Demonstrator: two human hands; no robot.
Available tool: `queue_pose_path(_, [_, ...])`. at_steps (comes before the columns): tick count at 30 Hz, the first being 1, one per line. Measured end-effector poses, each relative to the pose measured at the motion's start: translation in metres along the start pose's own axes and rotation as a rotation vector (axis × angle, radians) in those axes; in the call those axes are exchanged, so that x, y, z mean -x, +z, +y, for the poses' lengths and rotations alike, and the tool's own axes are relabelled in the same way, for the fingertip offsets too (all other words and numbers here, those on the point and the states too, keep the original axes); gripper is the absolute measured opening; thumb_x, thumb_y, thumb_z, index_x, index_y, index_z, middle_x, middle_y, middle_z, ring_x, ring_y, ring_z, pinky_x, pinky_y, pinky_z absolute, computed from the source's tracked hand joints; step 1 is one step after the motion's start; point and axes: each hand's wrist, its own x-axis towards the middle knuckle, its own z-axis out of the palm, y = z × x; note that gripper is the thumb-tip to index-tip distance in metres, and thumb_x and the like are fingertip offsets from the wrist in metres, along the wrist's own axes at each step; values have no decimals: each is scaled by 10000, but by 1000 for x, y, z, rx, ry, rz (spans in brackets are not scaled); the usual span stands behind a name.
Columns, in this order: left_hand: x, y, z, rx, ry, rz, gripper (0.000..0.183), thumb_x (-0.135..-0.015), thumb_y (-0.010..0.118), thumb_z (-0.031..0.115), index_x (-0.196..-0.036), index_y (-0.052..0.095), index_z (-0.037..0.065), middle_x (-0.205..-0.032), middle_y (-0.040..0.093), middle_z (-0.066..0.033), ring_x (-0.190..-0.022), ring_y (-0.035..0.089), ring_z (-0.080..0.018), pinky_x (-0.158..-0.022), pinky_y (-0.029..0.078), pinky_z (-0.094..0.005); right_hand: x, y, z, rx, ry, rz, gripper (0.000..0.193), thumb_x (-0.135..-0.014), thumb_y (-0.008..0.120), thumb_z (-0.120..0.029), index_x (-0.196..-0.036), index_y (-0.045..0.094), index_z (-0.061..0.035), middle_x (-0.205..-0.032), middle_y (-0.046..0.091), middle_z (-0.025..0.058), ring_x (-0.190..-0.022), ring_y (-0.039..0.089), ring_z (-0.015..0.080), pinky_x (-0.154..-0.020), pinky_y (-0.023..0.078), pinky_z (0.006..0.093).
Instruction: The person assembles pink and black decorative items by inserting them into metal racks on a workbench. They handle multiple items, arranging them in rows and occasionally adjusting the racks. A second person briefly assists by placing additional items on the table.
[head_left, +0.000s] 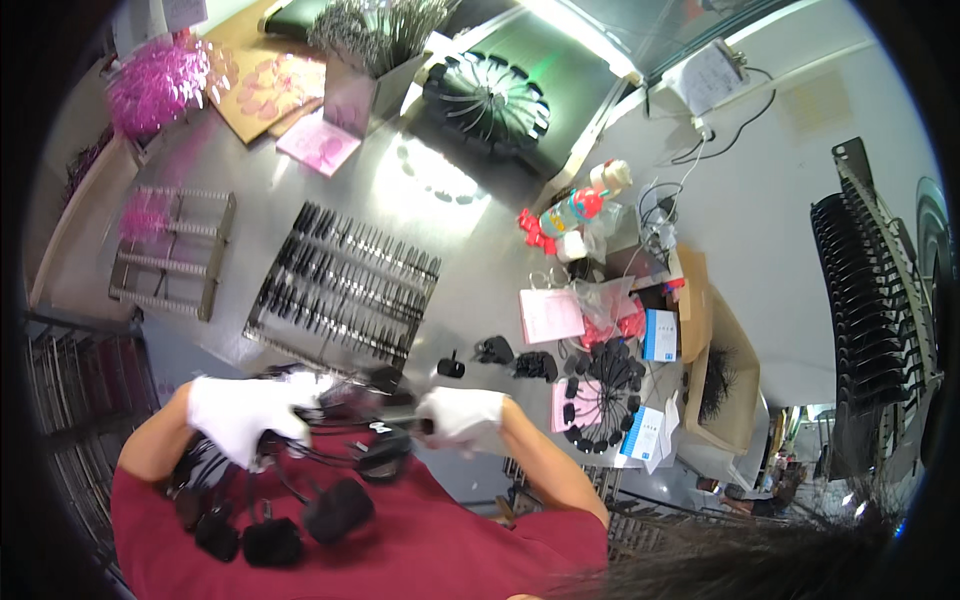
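Note:
My left hand (250, 415), in a white glove, is closed round a bunch of thin dark stems in front of my body. Black, soft-looking block-shaped heads (338, 511) on these stems hang below it. My right hand (462, 415), also gloved in white, has its fingers curled at the right side of the bunch, beside a dark rounded piece (384, 455). What the right fingers grip is blurred and partly hidden. Just beyond my hands, a metal rack (345, 285) carries several rows of small black pieces. Loose black pieces (492, 349) lie on the table to its right.
Another metal rack (172, 250) stands left. Ahead, a wheel of black-headed stems (487, 100) lies on a dark conveyor belt (570, 85). At right are a similar wheel (605, 395), a bottle (570, 212), a pink notepad (552, 315) and a cardboard box (725, 400).

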Motion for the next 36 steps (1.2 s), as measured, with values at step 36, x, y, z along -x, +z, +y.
queue_pose_path(36, [51,9,-3,199,-127,441,486,-598,943,305,-981,726,99,-1130,634,-117,-1049,591,-330,-959,491,-437,-26,4,233,-117,511,1148,332,-989,633,-300,-894,778,-18,-806,760,215,-679,749,344,-723,588,454])
